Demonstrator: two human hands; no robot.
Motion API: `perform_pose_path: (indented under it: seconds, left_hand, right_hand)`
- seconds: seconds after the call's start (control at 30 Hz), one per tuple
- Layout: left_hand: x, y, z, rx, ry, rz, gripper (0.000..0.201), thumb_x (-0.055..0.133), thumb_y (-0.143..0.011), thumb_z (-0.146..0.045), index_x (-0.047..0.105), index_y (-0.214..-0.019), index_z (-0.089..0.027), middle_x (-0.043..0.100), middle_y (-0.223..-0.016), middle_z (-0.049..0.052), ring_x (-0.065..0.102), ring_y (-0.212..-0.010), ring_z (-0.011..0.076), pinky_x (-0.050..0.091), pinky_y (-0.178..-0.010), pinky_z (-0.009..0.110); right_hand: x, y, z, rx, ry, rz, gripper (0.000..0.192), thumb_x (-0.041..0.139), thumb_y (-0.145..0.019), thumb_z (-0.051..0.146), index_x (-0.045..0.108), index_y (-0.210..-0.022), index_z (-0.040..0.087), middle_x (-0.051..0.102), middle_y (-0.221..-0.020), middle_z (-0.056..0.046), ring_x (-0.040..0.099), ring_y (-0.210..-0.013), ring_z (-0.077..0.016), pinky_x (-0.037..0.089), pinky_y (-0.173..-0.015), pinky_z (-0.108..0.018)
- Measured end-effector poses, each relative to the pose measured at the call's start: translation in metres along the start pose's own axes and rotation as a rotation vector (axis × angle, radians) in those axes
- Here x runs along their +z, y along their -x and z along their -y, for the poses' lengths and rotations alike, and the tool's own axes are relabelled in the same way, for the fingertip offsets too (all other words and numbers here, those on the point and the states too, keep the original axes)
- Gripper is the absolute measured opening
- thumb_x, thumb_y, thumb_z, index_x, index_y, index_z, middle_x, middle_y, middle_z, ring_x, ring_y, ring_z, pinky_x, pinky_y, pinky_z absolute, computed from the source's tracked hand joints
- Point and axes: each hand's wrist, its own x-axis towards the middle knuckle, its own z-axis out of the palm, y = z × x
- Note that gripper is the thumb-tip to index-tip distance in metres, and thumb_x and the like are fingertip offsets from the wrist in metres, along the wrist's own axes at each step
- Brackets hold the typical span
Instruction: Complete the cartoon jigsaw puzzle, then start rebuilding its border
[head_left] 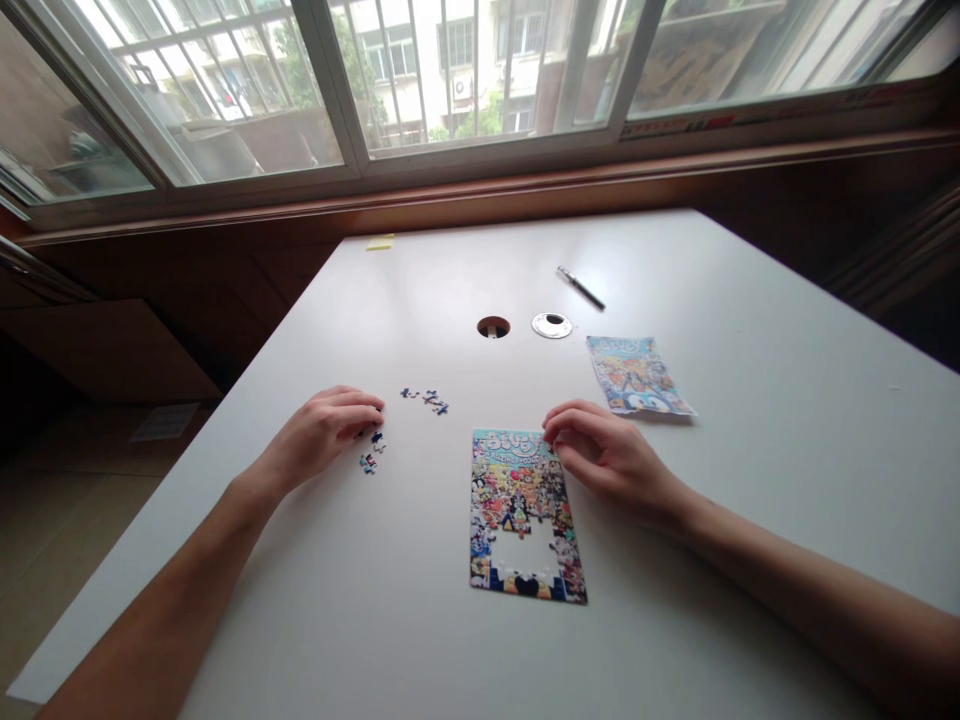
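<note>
Resting my left hand [322,432], fingers curled, on loose puzzle pieces [370,452], I touch the colourful, unfinished jigsaw [525,515] with my half-open right hand [600,450]; its long axis runs toward me, rightward of the pieces.

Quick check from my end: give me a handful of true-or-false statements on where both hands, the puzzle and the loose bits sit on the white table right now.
1. The left hand rests by a cluster of small loose jigsaw pieces. True.
2. The colourful rectangular cartoon jigsaw puzzle is fully filled in. False: a white gap shows in its lower middle.
3. The right hand touches the puzzle's upper right corner. True.
4. The black pen lies between the two hands. False: it lies far off, beyond the round silver cable-hole cap.
5. A printed colourful picture sheet lies right of the puzzle. True.
6. The cable hole in the white table is capped. False: the round hole is open.
</note>
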Motion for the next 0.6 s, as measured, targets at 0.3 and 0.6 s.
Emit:
perform_pose_path:
  seconds: [0.3,0.6]
  left_hand:
    - [0.000,-0.001,-0.004,-0.087,-0.017,0.013,0.018,0.055,-0.097,-0.030,0.070,-0.101,-0.022,0.067,-0.104,0.006,0.063,-0.095,0.0202,0.051,-0.084,0.031]
    - [0.012,-0.007,-0.030,-0.090,0.171,-0.296,0.005,0.062,-0.092,-0.021,0.065,-0.095,-0.018,0.069,-0.092,0.004,0.066,-0.080,0.0149,0.056,-0.076,0.027]
  right_hand:
    - [0.000,0.001,0.002,0.003,0.002,-0.003,0.018,0.054,-0.082,0.010,0.063,-0.090,0.022,0.063,-0.099,-0.006,0.061,-0.091,-0.0202,0.051,-0.082,-0.037]
    - [0.003,-0.002,0.004,-0.004,0.001,-0.025,0.019,0.054,-0.079,0.007,0.064,-0.087,0.021,0.063,-0.096,-0.005,0.060,-0.090,-0.0196,0.050,-0.083,-0.037]
